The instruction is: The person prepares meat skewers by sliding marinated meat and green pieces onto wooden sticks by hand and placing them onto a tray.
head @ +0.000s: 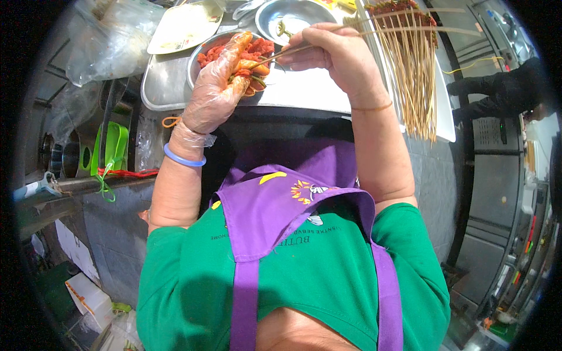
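Observation:
My left hand [215,90], in a clear plastic glove, grips a piece of red marinated meat [257,72] with green strips of vegetable at it. It is over the near side of a metal bowl [191,72] of more red meat [263,46]. My right hand [340,52], bare, pinches thin bamboo skewers [292,51]. Their front end reaches the meat in my left hand; whether it has pierced it cannot be told. The back ends stick out to the right, above a bundle of loaded skewers [410,83].
Behind stands a second metal bowl [264,22] with a few green strips [282,29]. A pale plate [184,28] lies at the far left by plastic bags [118,52]. The loaded skewers rest on a white tray [445,114]. At right is a person in dark clothing [500,92].

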The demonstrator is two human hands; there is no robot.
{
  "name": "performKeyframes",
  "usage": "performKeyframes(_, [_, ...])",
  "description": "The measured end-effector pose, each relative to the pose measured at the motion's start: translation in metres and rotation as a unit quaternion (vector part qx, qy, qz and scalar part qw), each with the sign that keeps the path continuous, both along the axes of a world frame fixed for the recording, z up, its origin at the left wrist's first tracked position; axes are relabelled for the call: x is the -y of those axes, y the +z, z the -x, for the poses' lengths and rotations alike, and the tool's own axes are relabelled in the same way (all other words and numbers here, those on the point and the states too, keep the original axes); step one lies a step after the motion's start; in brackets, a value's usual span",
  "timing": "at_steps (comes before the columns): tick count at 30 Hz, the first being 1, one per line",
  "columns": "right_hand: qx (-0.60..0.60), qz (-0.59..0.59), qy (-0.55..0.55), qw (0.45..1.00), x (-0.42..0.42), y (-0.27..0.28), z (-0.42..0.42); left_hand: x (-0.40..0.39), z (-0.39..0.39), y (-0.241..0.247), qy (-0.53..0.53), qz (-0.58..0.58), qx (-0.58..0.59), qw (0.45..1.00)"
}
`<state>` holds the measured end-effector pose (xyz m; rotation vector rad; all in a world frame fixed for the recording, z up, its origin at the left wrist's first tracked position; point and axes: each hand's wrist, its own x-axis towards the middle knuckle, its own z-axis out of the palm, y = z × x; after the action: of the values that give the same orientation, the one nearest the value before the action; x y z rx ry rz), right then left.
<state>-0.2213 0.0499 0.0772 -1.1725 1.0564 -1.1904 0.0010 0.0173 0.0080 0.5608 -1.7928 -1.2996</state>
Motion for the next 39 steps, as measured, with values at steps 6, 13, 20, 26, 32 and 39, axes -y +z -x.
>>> performKeyframes(6, [-0.036, -0.081, 0.052, 0.995, 0.023, 0.007, 0.012, -0.009, -0.001, 0.01, -0.041, 0.018, 0.011, 0.999])
performKeyframes(13, [0.018, -0.136, 0.083, 0.987, 0.031, -0.003, 0.012, -0.002, -0.009, 0.006, -0.093, 0.021, 0.036, 0.995])
performKeyframes(20, [-0.019, -0.092, 0.078, 0.993, 0.024, 0.0, 0.005, 0.005, -0.01, -0.001, -0.029, 0.155, 0.062, 0.986])
performKeyframes(26, [-0.094, 0.062, 0.053, 0.992, -0.007, 0.0, -0.02, 0.012, -0.012, -0.008, 0.08, 0.25, 0.136, 0.955])
performKeyframes(32, [-0.159, 0.147, -0.03, 0.976, -0.017, -0.031, -0.032, 0.01, -0.007, -0.01, 0.096, 0.154, 0.104, 0.978])
performKeyframes(39, [-0.251, 0.246, -0.078, 0.933, -0.028, -0.04, -0.046, 0.005, -0.001, -0.013, 0.069, -0.051, -0.02, 0.996])
